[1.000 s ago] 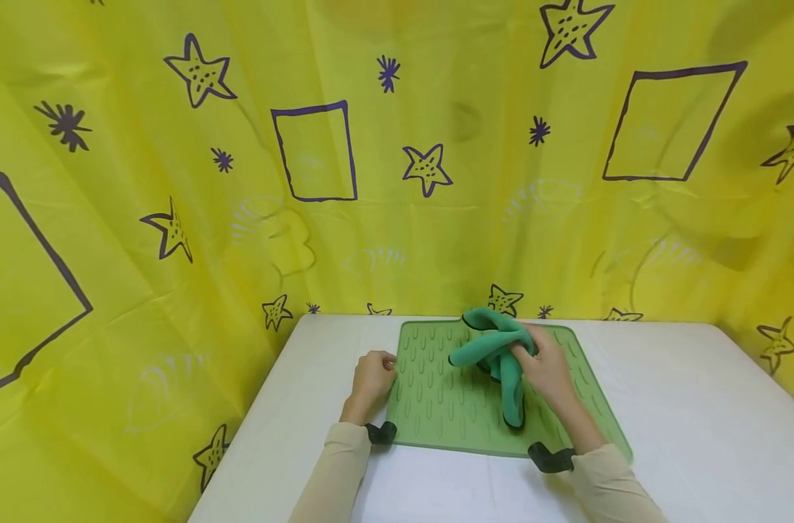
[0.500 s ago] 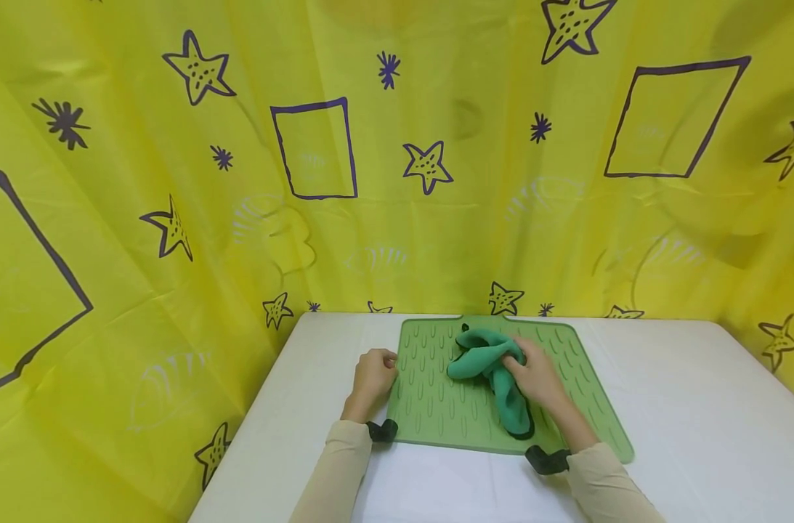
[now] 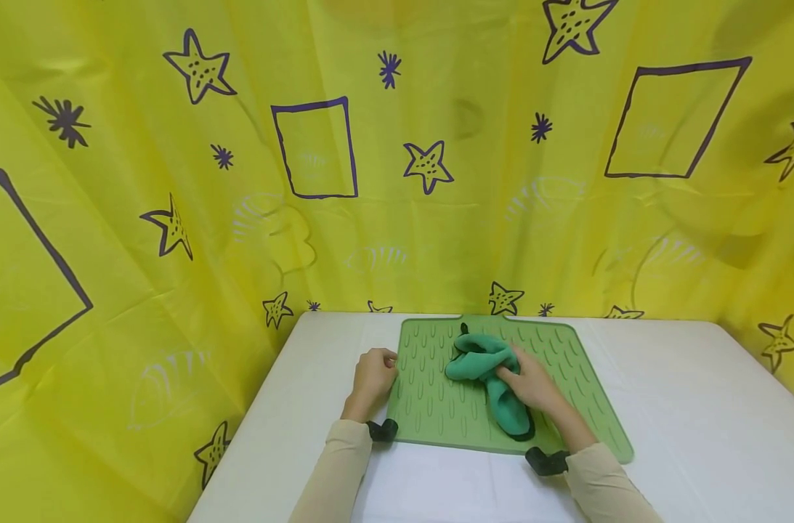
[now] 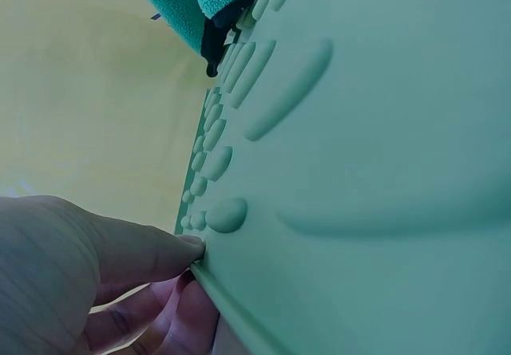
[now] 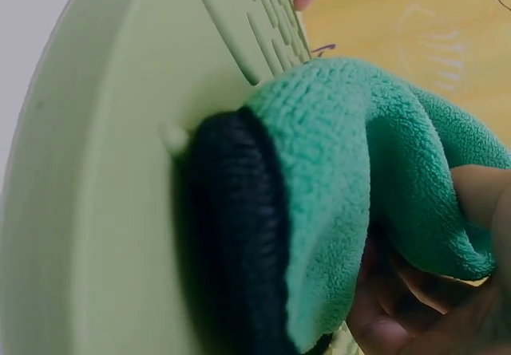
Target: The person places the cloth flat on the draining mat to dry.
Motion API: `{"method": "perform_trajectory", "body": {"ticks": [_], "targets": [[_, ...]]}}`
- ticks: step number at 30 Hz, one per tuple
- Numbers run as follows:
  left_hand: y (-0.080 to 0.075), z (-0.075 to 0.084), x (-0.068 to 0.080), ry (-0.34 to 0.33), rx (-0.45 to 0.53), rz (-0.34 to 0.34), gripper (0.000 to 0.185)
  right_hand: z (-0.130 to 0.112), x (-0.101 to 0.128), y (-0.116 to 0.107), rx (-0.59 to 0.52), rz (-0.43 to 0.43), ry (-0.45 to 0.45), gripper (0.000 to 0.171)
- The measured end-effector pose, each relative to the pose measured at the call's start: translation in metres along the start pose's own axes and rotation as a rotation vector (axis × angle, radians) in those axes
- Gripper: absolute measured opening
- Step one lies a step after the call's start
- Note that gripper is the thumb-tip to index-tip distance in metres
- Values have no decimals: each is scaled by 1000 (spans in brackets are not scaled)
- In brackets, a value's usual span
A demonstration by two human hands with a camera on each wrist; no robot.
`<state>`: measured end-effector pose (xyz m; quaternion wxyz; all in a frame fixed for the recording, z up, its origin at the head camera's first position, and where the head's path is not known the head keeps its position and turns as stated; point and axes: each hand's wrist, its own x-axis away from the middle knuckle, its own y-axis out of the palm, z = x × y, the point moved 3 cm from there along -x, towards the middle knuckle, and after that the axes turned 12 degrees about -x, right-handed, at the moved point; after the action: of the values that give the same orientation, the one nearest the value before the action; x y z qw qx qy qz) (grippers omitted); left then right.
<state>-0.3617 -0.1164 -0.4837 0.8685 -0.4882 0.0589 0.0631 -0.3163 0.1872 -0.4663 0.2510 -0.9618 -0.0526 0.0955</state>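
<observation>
A light green ribbed mat (image 3: 436,396) lies on the white table (image 3: 684,421). A teal cloth with black trim (image 3: 480,359) is bunched on the mat's middle. My right hand (image 3: 534,385) grips the cloth from the right, fingers curled into its folds. In the right wrist view the cloth (image 5: 359,147) presses against the mat (image 5: 104,171), with my right hand's fingers (image 5: 423,307) wrapped round it. My left hand (image 3: 373,374) is at the mat's left edge. The left wrist view shows its thumb (image 4: 144,251) on top of the mat's rim (image 4: 383,171) and fingers beneath, pinching it.
A yellow curtain (image 3: 174,181) printed with purple stars and squares hangs close behind and to both sides of the table. Bare white table surface lies left and right of the mat. Black wrist straps (image 3: 545,460) sit at my cuffs.
My right hand has lowered the cloth from above the mat's far edge down onto the mat and drawn it slightly left. My left hand has stayed at the mat's edge.
</observation>
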Motion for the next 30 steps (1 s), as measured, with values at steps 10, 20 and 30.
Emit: {"method": "perform_trajectory", "body": {"ticks": [10, 20, 30], "targets": [[-9, 25, 7, 101, 6, 2, 22, 5, 6, -24, -167, -243, -24, 79], [22, 63, 23, 247, -85, -143, 23, 15, 9, -40, 29, -260, -21, 32], [33, 78, 31, 225, -78, -133, 30, 16, 5, -22, 164, -128, 133, 13]]}}
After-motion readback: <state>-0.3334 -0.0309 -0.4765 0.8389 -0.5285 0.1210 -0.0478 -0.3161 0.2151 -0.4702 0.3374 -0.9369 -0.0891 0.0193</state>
